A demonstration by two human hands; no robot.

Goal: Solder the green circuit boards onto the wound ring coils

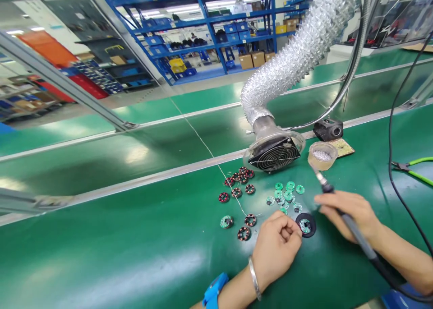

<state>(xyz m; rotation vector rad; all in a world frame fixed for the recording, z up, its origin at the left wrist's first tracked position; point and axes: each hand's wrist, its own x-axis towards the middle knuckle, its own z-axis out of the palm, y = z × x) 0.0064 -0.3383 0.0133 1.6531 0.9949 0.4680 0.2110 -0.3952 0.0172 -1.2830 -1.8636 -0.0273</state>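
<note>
My right hand (353,214) grips a soldering iron (355,230) by its dark handle. The iron's tip points up and left, close to the front of a small translucent cup (323,155) with silvery bits inside. My left hand (279,241) is closed, fingertips together, at the left edge of a black ring-shaped holder (311,228). In that holder lies a round green circuit board (305,226). Whatever the left fingers pinch is hidden. A thin solder-like wire (216,158) runs down from above to the copper-wound rings (250,219) left of this hand.
Several green boards (288,195) lie behind the holder. More wound rings (240,176) sit further left, beside a board-topped ring (226,222). A fume-extractor head (277,155) hangs low behind them. An iron stand (328,130), green-handled pliers (414,167) and a black cable (392,142) are at right.
</note>
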